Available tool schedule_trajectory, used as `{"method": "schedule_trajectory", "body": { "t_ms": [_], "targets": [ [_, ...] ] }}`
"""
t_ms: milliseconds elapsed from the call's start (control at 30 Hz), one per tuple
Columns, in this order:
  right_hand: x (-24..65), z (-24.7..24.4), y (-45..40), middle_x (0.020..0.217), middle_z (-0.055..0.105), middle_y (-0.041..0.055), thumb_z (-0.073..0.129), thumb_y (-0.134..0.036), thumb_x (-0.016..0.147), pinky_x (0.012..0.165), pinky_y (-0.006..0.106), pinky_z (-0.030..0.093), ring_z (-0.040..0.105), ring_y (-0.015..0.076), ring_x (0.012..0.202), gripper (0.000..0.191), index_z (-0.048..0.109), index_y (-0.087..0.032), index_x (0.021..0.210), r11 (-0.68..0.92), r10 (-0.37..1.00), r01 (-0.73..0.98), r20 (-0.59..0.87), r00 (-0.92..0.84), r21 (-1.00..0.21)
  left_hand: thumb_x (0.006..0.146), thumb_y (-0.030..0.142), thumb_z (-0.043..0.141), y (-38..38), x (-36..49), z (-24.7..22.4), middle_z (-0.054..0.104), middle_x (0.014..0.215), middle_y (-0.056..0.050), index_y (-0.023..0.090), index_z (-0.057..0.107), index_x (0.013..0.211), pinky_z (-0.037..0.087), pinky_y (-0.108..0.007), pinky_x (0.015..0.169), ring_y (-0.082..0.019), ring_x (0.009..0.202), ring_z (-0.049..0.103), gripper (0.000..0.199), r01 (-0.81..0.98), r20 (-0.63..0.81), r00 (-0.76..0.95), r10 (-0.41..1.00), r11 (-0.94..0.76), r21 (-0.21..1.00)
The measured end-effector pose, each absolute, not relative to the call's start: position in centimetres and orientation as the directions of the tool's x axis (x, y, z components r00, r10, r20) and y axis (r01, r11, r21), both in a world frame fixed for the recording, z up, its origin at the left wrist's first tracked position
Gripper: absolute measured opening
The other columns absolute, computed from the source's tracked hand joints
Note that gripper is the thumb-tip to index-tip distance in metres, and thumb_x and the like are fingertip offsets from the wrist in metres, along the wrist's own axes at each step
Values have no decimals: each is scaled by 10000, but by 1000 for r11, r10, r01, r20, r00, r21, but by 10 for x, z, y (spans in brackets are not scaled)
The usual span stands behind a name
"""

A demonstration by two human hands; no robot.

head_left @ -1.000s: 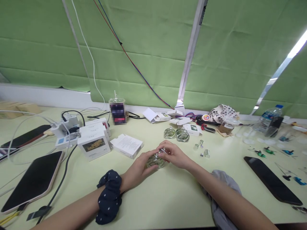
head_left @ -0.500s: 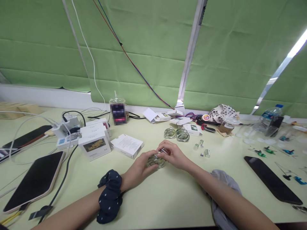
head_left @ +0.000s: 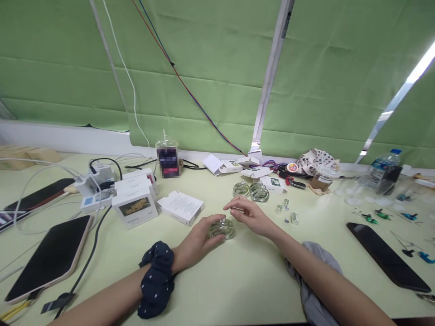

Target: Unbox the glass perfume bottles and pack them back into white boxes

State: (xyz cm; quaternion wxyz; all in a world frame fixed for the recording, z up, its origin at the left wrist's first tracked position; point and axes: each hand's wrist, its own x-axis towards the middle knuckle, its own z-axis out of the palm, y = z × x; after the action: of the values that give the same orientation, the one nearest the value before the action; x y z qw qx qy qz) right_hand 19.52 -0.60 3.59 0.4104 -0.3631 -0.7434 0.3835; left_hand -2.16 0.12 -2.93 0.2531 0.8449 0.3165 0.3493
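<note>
My left hand [head_left: 199, 237] is wrapped round a round clear glass bottle [head_left: 226, 229] that rests on the table, its small neck pointing up. Just right of and above the neck is my right hand [head_left: 249, 216], fingers curled round a small shiny piece that is mostly hidden. Two similar round bottles [head_left: 241, 189] [head_left: 259, 192] lie beyond my right hand. To its right are several small clear and silver parts, among them a clear cap [head_left: 294, 218].
White boxes [head_left: 135, 201] and a flat box [head_left: 181, 207] stand left, near a phone [head_left: 50, 258] and cables. Opened cartons [head_left: 256, 172], a cup [head_left: 321, 177] and a water bottle [head_left: 385, 163] are behind. A black phone [head_left: 387, 256] lies right.
My right hand has moved slightly right and up, away from the bottle's neck, which now shows. My left hand keeps its hold on the bottle.
</note>
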Motion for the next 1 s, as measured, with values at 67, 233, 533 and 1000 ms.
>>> {"method": "schedule_trajectory", "body": {
  "t_ms": [67,233,533,1000],
  "targets": [
    [195,37,-7,954,544,50,567,-431,856,699,279,464,535,163,867,256,625,-219,988,452,855,203,356,-378,-869,850,324,596,1,-21,-29,599,1192,-85,258,432,1262,478,-425,923,-234,1083,580,449,359,423,554,717,-664,656],
    [192,35,-6,921,556,38,634,-446,802,743,298,486,553,158,842,289,559,-205,943,409,866,104,349,-358,-907,844,323,602,0,-21,-28,614,1168,-82,255,448,1256,487,-431,914,-238,1060,591,445,357,416,548,726,-653,668],
    [191,35,-9,900,547,35,610,-423,825,719,287,478,541,141,793,254,571,-197,935,410,849,62,356,-390,-910,839,292,611,4,-21,-34,561,1244,-94,267,379,1283,459,-442,960,-243,1142,554,502,330,451,549,704,-678,657],
    [175,48,-8,751,577,4,664,-332,793,609,270,446,513,127,636,249,605,-198,994,572,792,285,427,-436,-769,820,179,623,-3,-17,-17,599,1219,-94,286,145,1435,446,-421,961,-238,1144,559,786,206,422,563,711,-615,761]
  ]
}}
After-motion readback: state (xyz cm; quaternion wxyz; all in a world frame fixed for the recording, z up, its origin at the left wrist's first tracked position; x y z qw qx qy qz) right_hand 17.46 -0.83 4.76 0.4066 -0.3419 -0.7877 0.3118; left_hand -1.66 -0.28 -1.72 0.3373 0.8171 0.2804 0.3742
